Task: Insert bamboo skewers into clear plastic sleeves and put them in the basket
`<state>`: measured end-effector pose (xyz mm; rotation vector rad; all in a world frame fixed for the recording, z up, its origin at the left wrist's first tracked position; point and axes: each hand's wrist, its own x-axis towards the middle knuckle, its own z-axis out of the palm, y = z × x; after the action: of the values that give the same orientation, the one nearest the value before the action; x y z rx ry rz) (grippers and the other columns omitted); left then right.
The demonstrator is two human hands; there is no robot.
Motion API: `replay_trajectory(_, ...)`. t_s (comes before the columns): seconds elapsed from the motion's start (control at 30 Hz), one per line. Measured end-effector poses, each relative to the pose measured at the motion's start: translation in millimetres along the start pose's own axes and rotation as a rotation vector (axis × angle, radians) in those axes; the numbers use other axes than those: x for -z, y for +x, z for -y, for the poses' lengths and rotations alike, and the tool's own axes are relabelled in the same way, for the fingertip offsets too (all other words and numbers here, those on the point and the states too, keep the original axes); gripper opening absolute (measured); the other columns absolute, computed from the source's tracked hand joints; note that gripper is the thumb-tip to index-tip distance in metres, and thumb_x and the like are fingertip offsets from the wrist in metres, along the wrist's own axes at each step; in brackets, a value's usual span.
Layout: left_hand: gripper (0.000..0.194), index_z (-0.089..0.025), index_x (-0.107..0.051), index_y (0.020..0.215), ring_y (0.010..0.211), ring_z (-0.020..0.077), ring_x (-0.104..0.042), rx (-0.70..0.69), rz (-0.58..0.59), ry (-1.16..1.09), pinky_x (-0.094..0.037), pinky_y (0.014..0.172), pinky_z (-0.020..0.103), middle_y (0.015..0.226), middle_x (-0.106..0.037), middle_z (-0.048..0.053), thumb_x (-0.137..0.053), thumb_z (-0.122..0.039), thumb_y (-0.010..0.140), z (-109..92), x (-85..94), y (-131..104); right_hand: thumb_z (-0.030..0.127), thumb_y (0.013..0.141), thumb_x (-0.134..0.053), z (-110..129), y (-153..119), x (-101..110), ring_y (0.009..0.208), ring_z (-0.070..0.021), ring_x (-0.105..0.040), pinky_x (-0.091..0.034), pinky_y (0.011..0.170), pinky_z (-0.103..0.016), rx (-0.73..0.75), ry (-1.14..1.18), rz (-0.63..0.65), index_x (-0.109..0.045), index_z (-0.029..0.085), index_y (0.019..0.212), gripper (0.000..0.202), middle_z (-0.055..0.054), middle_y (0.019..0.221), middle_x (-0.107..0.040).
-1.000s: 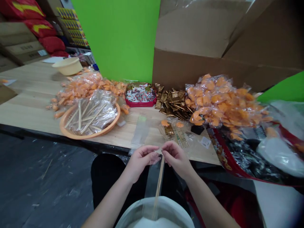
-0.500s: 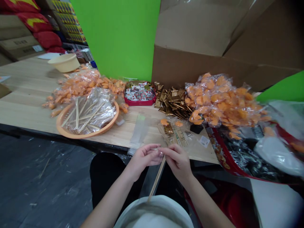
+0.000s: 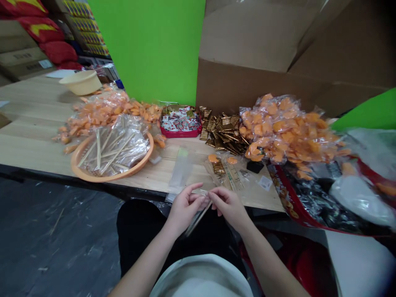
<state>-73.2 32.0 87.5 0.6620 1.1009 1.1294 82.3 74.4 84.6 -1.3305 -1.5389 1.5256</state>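
Observation:
Close to the table's front edge, my left hand [image 3: 186, 206] has its fingers curled round the end of a clear plastic sleeve, index finger raised. Touching it from the right, my right hand [image 3: 228, 206] pinches at the same spot, near the top of some thin wooden sticks [image 3: 199, 218]. The sticks slant down to the left, apparently inside the sleeve, and are blurred. Just beyond my hands lie a stack of clear sleeves [image 3: 178, 173] and a clear bag [image 3: 227, 175] with sticks, a gold packet and orange pieces.
An orange basket [image 3: 111, 178] of bagged sticks stands left. A red tray [image 3: 181, 133] of small packets, gold packets [image 3: 227, 134] and wrapped orange pieces [image 3: 284, 128] line the back. A red bag [image 3: 291, 202] lies right; a pale bowl [image 3: 201, 260] is below my hands.
The sticks' lower end has swung left and up, away from the pale bowl. My left index finger has lifted. The view has shifted slightly.

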Motion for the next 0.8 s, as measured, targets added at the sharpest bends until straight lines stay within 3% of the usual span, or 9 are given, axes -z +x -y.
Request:
replay_trajectory(0.17,0.056,-0.018,-0.049,0.119,0.103,0.0210,-0.059,-0.009,0.148,0.042,-0.044,0.091,0.035,0.107,-0.064,0.010,-0.072,-0.023,0.068,21,9.1,-6,0.045,0.075,-0.057,0,4,-10,0.047,-0.0100,-0.053,-0.043,0.037,-0.018,-0.057,0.123,-0.074,-0.062,0.015,0.078,0.031,0.002,0.054,-0.054)
replay_trajectory(0.3,0.033,-0.012,-0.059,0.101,0.074,0.0192,-0.066,0.174,0.187,0.165,-0.051,0.073,0.035,0.090,-0.068,0.011,-0.060,-0.035,0.077,32,21.1,-14,0.047,0.077,-0.053,-13,9,-4,0.052,-0.0110,-0.056,-0.045,0.040,-0.020,-0.069,0.126,-0.088,-0.064,0.015,0.089,0.036,-0.002,0.067,-0.059)
replay_trajectory(0.4,0.032,-0.014,-0.060,0.099,0.069,0.0193,-0.066,0.033,-0.074,0.478,-0.051,0.072,0.036,0.087,-0.069,0.008,-0.054,-0.038,0.079,-3,54.6,-19,0.045,0.079,-0.049,-38,17,21,0.060,-0.0138,-0.060,-0.047,0.045,-0.022,-0.080,-0.100,-0.218,-0.062,0.016,0.096,0.036,-0.004,0.077,-0.063)
replay_trajectory(0.53,0.033,-0.022,-0.063,0.102,0.089,0.0298,-0.063,-0.411,-0.773,1.247,-0.047,0.079,0.047,0.089,-0.067,0.003,-0.044,-0.041,0.083,-101,134.0,-13,0.036,0.078,-0.046,-72,37,72,0.066,-0.0175,-0.060,-0.046,0.055,-0.027,-0.126,-0.402,-0.448,-0.061,0.016,0.090,0.028,-0.006,0.075,-0.063)
replay_trajectory(0.6,0.039,-0.021,-0.057,0.114,0.102,0.0362,-0.057,-0.499,-0.933,1.489,-0.044,0.082,0.056,0.097,-0.065,0.005,-0.039,-0.040,0.085,-139,167.2,-2,0.031,0.075,-0.050,-84,50,88,0.070,-0.0193,-0.059,-0.044,0.061,-0.029,-0.155,-0.467,-0.486,-0.061,0.016,0.080,0.019,-0.006,0.073,-0.062)
replay_trajectory(0.67,0.045,-0.016,-0.048,0.122,0.115,0.0372,-0.047,-0.641,-0.921,1.600,-0.039,0.090,0.057,0.111,-0.060,0.008,-0.042,-0.036,0.083,-151,181.8,13,0.025,0.069,-0.056,-92,64,90,0.072,-0.0203,-0.058,-0.041,0.063,-0.029,-0.183,-0.513,-0.476,-0.061,0.017,0.068,0.010,-0.006,0.069,-0.061)
replay_trajectory(0.7,0.047,-0.013,-0.045,0.124,0.120,0.0358,-0.042,-0.722,-0.875,1.622,-0.036,0.094,0.056,0.118,-0.056,0.009,-0.043,-0.034,0.083,-144,181.5,22,0.023,0.067,-0.058,-96,70,87,0.071,-0.0204,-0.057,-0.040,0.063,-0.030,-0.198,-0.524,-0.463,-0.060,0.017,0.064,0.007,-0.006,0.066,-0.061)
replay_trajectory(0.73,0.046,-0.011,-0.044,0.124,0.121,0.0332,-0.042,-0.802,-0.823,1.619,-0.035,0.096,0.053,0.123,-0.054,0.010,-0.043,-0.032,0.083,-130,176.8,31,0.022,0.065,-0.060,-99,76,83,0.069,-0.0203,-0.057,-0.039,0.062,-0.030,-0.214,-0.529,-0.448,-0.060,0.017,0.061,0.007,-0.006,0.064,-0.060)
replay_trajectory(0.8,0.039,-0.013,-0.050,0.119,0.116,0.0261,-0.049,-0.819,-0.550,1.622,-0.039,0.096,0.043,0.122,-0.055,0.010,-0.041,-0.030,0.085,-84,158.6,49,0.022,0.066,-0.061,-104,84,76,0.066,-0.0193,-0.055,-0.038,0.059,-0.030,-0.245,-0.527,-0.419,-0.059,0.016,0.060,0.008,-0.006,0.063,-0.059)
